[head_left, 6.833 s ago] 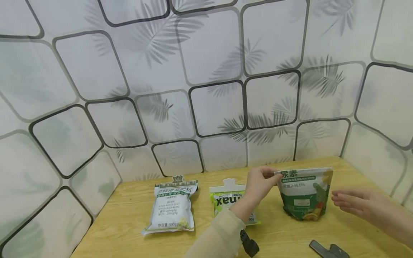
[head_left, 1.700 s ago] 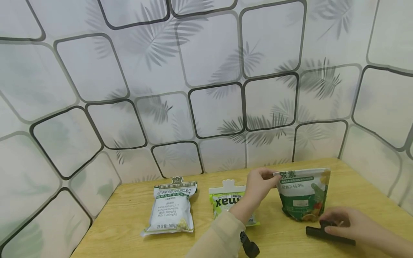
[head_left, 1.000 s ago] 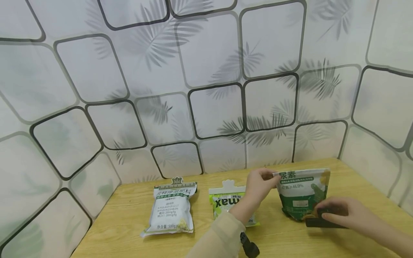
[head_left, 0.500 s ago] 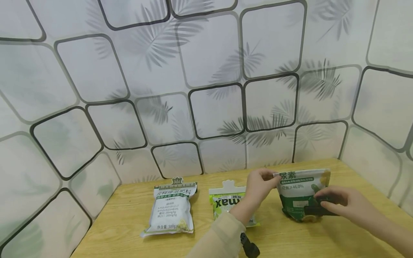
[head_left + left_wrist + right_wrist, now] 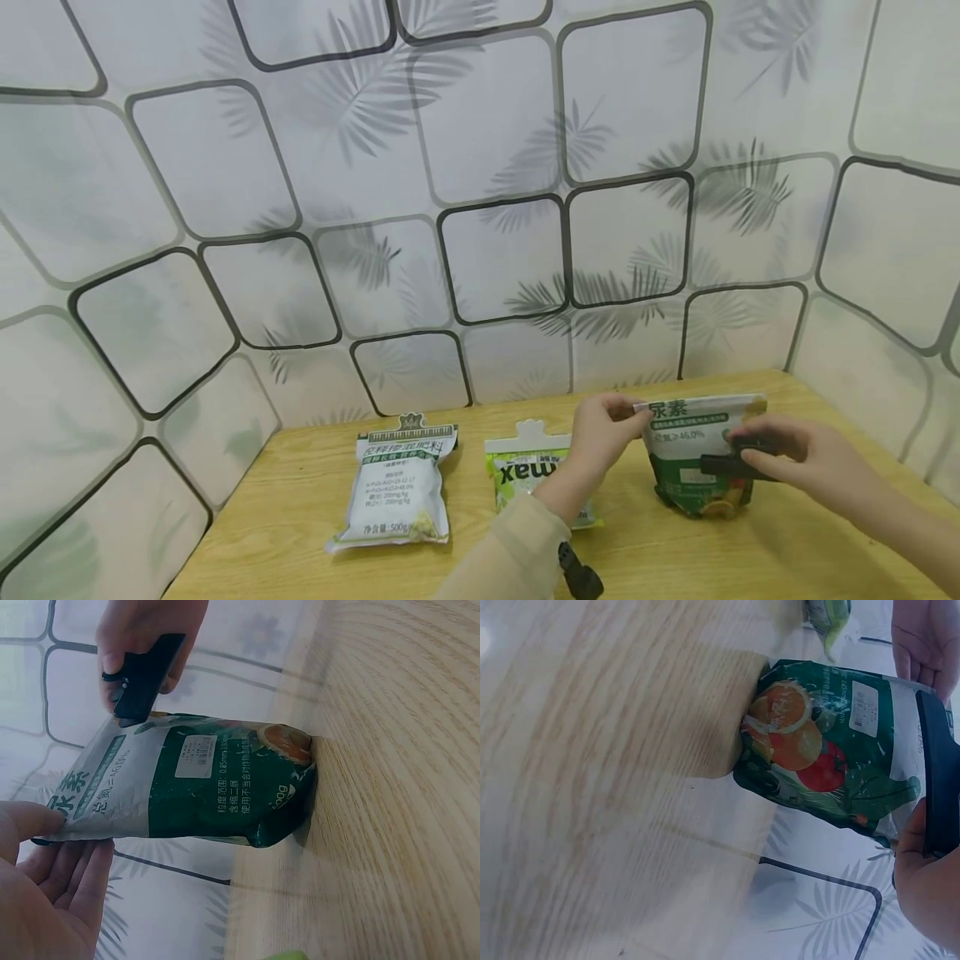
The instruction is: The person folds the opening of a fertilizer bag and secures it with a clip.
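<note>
A green and white fertilizer pouch [image 5: 681,450] stands upright on the table, with fruit printed near its base. My left hand [image 5: 603,435] pinches its top left corner, thumb in front and fingers behind, as the left wrist view shows. In my right hand [image 5: 798,452] a black bag clip [image 5: 718,465] is gripped between thumb and fingers. The clip is level, in front of the pouch's right half and below its top edge. In the right wrist view the clip [image 5: 934,772] overlaps the pouch's white upper part; whether they touch I cannot tell.
To the left lie a white fertilizer bag [image 5: 401,487] with a dark clip across its top and a lime green bag [image 5: 517,477] with a white clip, partly behind my left arm. A small black piece [image 5: 580,571] sits by my left sleeve. A patterned wall covering [image 5: 517,258] rises behind the table.
Earlier the black clip lay on the table and my right hand was empty beside the pouch. The right hand has since picked it up and raised it before the pouch. My left hand keeps its pinch.
</note>
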`<state>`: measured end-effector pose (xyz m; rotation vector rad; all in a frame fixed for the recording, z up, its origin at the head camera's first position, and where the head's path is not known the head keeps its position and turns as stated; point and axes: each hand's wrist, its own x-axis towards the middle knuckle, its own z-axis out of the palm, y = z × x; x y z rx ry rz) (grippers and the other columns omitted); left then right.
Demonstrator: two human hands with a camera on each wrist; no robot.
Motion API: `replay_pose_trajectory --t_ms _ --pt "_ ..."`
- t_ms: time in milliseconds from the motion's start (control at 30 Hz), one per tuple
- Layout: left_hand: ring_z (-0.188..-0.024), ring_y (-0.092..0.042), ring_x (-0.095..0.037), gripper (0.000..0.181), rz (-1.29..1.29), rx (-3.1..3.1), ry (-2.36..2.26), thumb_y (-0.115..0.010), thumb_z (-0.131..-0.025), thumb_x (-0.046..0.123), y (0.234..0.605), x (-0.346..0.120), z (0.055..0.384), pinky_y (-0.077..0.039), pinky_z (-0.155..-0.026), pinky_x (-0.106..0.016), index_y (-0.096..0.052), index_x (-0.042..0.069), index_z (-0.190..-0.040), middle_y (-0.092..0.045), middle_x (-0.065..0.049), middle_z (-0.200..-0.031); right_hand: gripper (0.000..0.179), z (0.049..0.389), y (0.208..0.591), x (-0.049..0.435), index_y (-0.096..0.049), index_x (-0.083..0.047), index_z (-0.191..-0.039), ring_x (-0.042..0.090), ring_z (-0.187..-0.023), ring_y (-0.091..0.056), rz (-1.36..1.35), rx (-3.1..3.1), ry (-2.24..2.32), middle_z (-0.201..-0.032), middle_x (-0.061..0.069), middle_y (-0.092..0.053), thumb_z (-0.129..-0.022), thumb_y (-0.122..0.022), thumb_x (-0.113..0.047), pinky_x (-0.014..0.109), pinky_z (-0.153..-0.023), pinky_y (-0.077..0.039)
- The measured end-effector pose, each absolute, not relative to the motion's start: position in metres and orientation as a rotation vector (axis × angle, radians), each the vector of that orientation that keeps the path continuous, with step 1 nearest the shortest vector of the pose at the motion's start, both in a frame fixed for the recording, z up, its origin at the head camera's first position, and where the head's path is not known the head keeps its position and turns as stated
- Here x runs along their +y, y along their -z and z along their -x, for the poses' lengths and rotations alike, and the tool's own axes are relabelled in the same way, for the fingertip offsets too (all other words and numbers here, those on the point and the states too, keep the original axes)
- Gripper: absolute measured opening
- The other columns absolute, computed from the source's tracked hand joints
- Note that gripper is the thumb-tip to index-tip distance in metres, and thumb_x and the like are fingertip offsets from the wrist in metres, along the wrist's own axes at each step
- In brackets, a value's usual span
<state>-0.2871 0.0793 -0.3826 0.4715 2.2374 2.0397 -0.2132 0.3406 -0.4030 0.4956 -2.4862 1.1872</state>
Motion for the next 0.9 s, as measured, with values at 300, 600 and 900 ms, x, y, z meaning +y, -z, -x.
replay_pose_trajectory --t_ms 300,600,900 --pt "-0.081 -0.068 -0.003 0.008 -0.455 2.255 -2.042 -0.079 -0.095 0.01 0.382 0.079 0.286 -0.064 -0.076 -0.025 -0.082 0.007 -0.102 -0.076 -0.001 -0.092 0.021 0.214 0.39 0.335 -0.074 -0.002 -0.12 -0.02 -0.099 -0.06 -0.396 -2.546 -1.218 -0.11 -0.041 -0.063 -0.099 -0.072 -0.003 0.011 -0.072 -0.056" --pt "-0.083 -0.066 -0.002 0.009 -0.45 2.249 -2.045 -0.079 -0.095 0.01 0.382 0.079 0.286 -0.063 -0.076 -0.025 -0.082 0.007 -0.103 -0.075 0.001 -0.092 0.026 0.219 0.38 0.336 -0.072 -0.001 -0.128 -0.019 -0.103 -0.062 -0.43 -2.537 -1.289 -0.117 -0.04 -0.063 -0.103 -0.068 -0.004 0.012 -0.076 -0.06" --pt "-0.082 -0.065 -0.001 0.009 -0.461 2.26 -2.037 -0.079 -0.095 0.011 0.383 0.079 0.287 -0.062 -0.075 -0.024 -0.083 0.008 -0.102 -0.075 0.002 -0.092 0.035 0.222 0.367 0.332 -0.072 -0.005 -0.133 -0.021 -0.103 -0.059 -0.323 -2.59 -1.161 -0.114 -0.044 -0.06 -0.102 -0.075 -0.02 0.008 -0.079 -0.055"
